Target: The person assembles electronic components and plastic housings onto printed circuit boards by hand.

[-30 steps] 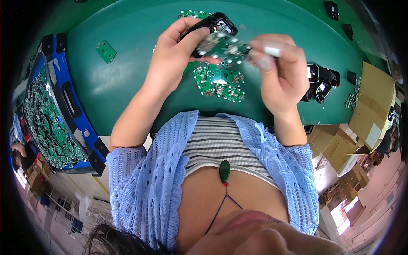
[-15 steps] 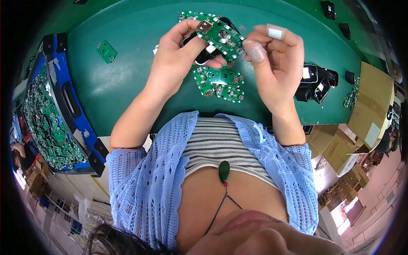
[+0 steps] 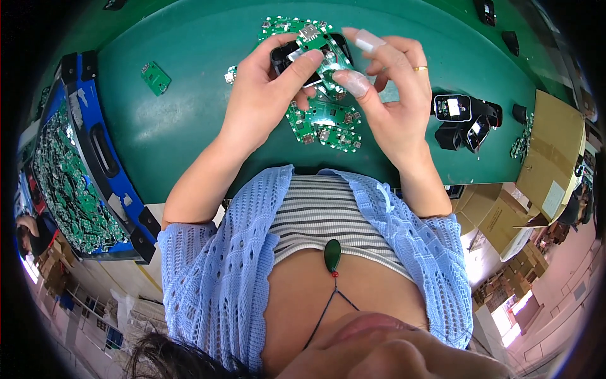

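My left hand (image 3: 259, 95) is closed round a black plastic casing (image 3: 341, 45), its thumb reaching over a green circuit board (image 3: 339, 58). The board lies tilted across the casing's open face, a metal port at its upper end. At the board's right edge is my right hand (image 3: 401, 104), its taped thumb pressed on the board and its taped index finger curved above. The other right fingers are partly hidden. Just below both hands, several green circuit boards (image 3: 341, 137) overlap on the table, and more boards (image 3: 278, 25) lie behind the casing.
A blue tray (image 3: 95, 95) full of boards stands at the left of the green table (image 3: 189, 126), near a single board (image 3: 155, 78). Black casings (image 3: 452, 108) are piled on the right. Beyond them are small parts (image 3: 521, 144) and a cardboard box (image 3: 549, 151).
The board has tipped from facing up above the casing to a steeper slant across it. My right hand has moved left and closer, its thumb now on the board.
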Action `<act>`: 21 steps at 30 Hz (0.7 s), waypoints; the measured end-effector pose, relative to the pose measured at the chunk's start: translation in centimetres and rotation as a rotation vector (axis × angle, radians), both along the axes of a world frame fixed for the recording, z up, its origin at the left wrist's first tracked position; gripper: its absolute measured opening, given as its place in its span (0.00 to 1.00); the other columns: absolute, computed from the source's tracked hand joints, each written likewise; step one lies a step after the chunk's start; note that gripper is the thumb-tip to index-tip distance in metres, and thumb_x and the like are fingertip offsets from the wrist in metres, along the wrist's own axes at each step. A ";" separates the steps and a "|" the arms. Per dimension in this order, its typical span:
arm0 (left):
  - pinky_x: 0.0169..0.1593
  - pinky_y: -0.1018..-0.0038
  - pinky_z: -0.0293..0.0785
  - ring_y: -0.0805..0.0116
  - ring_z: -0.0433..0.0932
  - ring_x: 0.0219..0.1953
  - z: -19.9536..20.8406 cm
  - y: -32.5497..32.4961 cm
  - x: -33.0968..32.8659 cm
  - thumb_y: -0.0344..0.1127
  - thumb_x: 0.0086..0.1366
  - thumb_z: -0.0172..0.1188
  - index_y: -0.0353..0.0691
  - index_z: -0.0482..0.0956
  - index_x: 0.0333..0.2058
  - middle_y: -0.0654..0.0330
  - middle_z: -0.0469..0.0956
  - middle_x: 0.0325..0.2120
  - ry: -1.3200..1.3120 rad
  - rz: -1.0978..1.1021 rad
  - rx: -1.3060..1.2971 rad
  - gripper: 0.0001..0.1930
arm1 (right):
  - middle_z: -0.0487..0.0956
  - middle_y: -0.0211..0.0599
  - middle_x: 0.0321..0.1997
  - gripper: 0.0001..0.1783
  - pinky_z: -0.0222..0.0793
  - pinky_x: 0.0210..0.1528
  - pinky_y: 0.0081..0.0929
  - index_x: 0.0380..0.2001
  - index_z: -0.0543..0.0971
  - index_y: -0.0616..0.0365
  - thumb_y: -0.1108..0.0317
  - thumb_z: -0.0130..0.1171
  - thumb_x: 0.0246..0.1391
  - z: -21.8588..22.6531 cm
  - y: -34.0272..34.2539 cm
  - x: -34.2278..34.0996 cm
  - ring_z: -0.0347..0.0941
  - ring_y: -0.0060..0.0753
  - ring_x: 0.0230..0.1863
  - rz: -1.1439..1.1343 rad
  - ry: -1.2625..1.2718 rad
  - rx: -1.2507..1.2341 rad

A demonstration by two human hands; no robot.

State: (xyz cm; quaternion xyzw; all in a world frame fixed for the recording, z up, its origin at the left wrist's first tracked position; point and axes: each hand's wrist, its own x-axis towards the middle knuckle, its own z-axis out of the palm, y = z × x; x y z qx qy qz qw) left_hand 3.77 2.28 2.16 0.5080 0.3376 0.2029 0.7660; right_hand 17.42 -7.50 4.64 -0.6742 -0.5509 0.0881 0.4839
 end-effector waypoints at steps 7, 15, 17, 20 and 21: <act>0.23 0.85 0.69 0.80 0.72 0.21 0.2 -0.4 0.1 0.33 0.61 0.58 0.34 0.71 0.47 0.64 0.75 0.25 0.057 -0.005 0.124 0.17 | 0.73 0.33 0.28 0.08 0.66 0.28 0.26 0.28 0.79 0.57 0.74 0.64 0.39 -0.8 0.7 0.6 0.70 0.33 0.32 0.028 -0.180 0.039; 0.23 0.85 0.66 0.81 0.73 0.27 0.5 -0.3 0.7 0.25 0.53 0.61 0.44 0.82 0.31 0.61 0.74 0.35 -0.014 0.200 0.810 0.07 | 0.73 0.35 0.30 0.09 0.66 0.29 0.27 0.27 0.76 0.59 0.78 0.63 0.38 1.1 1.6 0.7 0.68 0.35 0.29 0.109 -0.501 0.007; 0.23 0.85 0.66 0.81 0.72 0.26 0.6 -0.3 0.7 0.26 0.52 0.62 0.45 0.82 0.32 0.62 0.74 0.36 -0.002 0.205 0.820 0.08 | 0.73 0.35 0.30 0.10 0.66 0.29 0.28 0.27 0.76 0.59 0.78 0.63 0.38 1.4 1.7 0.8 0.68 0.35 0.29 0.106 -0.512 -0.019; 0.23 0.84 0.66 0.80 0.73 0.26 0.4 -0.3 0.6 0.27 0.50 0.65 0.45 0.82 0.31 0.62 0.74 0.37 -0.029 0.225 0.823 0.08 | 0.73 0.34 0.30 0.10 0.66 0.29 0.28 0.27 0.76 0.59 0.79 0.63 0.37 1.7 1.7 0.9 0.68 0.35 0.29 0.160 -0.546 -0.013; 0.23 0.84 0.66 0.80 0.73 0.26 0.2 -0.2 0.6 0.27 0.50 0.65 0.45 0.82 0.31 0.62 0.74 0.37 -0.022 0.215 0.847 0.08 | 0.73 0.35 0.30 0.10 0.66 0.29 0.27 0.28 0.76 0.60 0.79 0.63 0.37 1.7 1.6 0.9 0.68 0.35 0.29 0.164 -0.553 -0.026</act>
